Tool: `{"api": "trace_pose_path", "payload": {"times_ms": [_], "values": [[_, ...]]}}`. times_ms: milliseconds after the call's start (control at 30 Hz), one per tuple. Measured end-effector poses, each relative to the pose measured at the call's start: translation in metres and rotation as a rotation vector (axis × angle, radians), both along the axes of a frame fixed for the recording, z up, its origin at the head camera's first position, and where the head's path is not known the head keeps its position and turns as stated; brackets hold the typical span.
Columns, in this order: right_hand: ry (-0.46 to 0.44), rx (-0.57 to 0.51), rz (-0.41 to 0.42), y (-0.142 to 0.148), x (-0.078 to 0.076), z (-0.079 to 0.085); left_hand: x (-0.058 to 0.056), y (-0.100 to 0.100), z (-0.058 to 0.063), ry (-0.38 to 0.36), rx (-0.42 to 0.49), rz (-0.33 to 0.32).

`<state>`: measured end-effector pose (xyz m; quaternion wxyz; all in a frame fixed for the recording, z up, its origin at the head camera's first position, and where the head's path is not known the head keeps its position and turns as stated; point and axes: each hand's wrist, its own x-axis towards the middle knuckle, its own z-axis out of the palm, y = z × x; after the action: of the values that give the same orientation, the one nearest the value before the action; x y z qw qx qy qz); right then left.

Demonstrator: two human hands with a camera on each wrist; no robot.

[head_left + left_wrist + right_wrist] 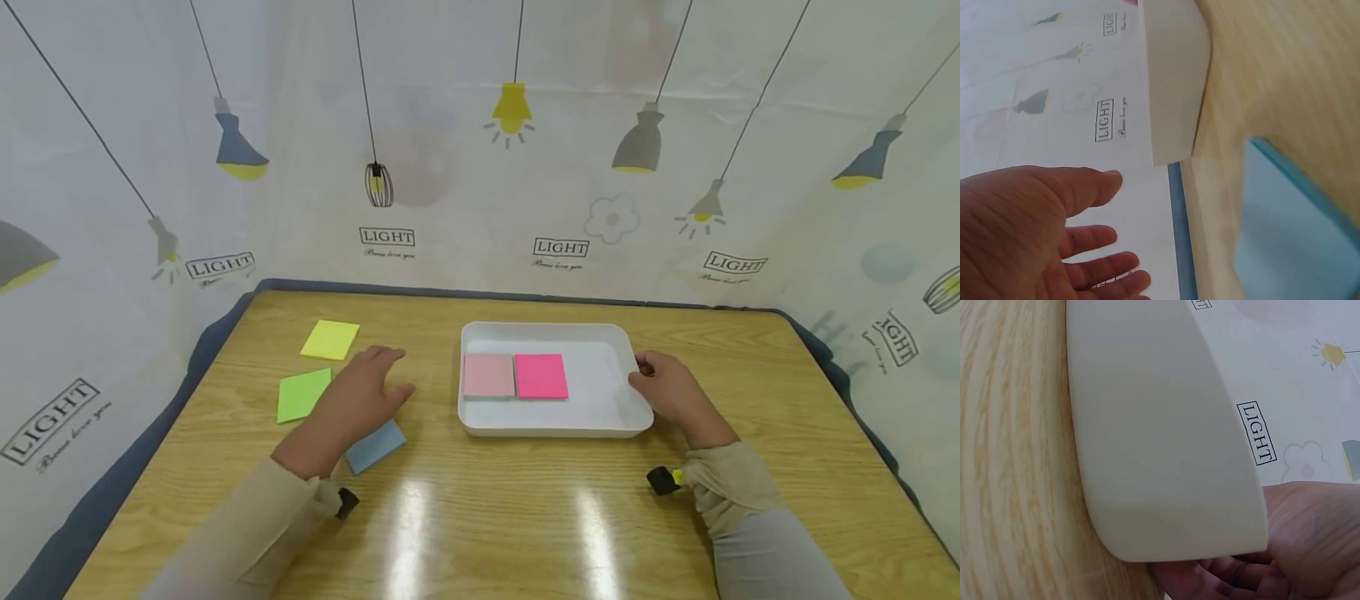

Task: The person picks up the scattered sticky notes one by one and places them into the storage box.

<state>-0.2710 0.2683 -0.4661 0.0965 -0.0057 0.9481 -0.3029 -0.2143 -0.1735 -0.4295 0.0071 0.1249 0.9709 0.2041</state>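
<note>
A white rectangular tray (603, 383) sits on the table, with a pale pink sticky-note pad (489, 377) and a bright pink sticky-note pad (542, 377) side by side in its left half. My right hand (675, 396) grips the tray's right end, thumb at the rim and fingers curled beneath the edge in the right wrist view. Left of the tray, my left hand (356, 396) is held over the table, fingers spread and nothing in them. Beneath and beside it lie a blue sticky-note pad (377, 447) and a green one (302, 396), both partly covered by the hand.
Farther back on the left lies a yellow sticky-note pad (330, 340). The wooden table (510, 508) is bordered at the back and sides by a pale curtain (465, 192) printed with lamps and dark blue along its bottom. Dark wrist devices show at both sleeves.
</note>
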Motion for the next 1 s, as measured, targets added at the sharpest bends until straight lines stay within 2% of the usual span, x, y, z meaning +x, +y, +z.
{"api": "trace_pose_path", "payload": {"times_ms": [167,233,400,533,833,1000], "values": [[0.005,-0.005,0.005,0.000,0.000,0.000,0.016,-0.018,-0.011,-0.037,-0.070,0.010],[0.006,-0.009,0.007,0.000,0.000,0.000,0.021,-0.022,-0.012,-0.082,-0.095,0.018],[0.002,-0.016,0.000,0.001,0.001,-0.002,0.031,-0.024,-0.014,-0.172,-0.149,0.030],[-0.002,-0.021,-0.001,0.001,0.001,-0.002,0.035,-0.024,-0.015,-0.182,-0.189,0.036],[0.017,-0.011,0.006,0.000,0.002,-0.001,0.037,-0.024,-0.018,-0.166,-0.177,0.049],[0.031,-0.022,0.025,0.001,0.002,-0.001,0.034,-0.026,-0.025,-0.198,-0.142,0.060]]}}
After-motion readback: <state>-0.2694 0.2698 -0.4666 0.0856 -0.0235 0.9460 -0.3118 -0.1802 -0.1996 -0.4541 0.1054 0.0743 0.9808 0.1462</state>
